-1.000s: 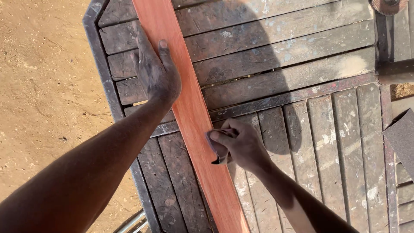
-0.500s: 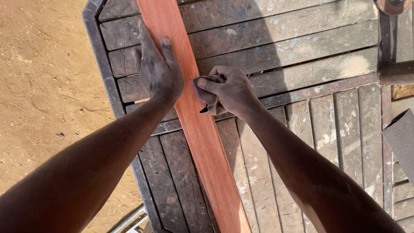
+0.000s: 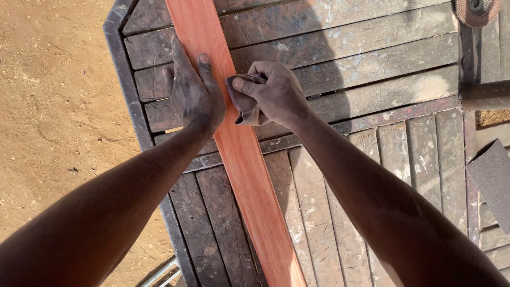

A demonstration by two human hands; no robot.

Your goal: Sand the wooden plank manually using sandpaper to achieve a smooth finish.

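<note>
A long reddish wooden plank (image 3: 241, 159) lies lengthwise across a worn slatted wooden table (image 3: 372, 101). My left hand (image 3: 194, 95) rests flat on the plank's left edge, fingers stretched out and pointing away from me. My right hand (image 3: 276, 93) is closed around a folded piece of dark sandpaper (image 3: 243, 103), which presses against the plank's right edge, just beside my left hand.
Sandy ground (image 3: 53, 106) lies to the left of the table's metal frame (image 3: 125, 90). A dark sheet of sandpaper (image 3: 491, 178) lies at the right edge. A round disc (image 3: 475, 8) shows at the top right corner, and a thick bar (image 3: 486, 95) below it.
My right hand has slid the sandpaper along the plank's right edge away from me, from well below my left hand to level with it. My left hand has stayed in place.
</note>
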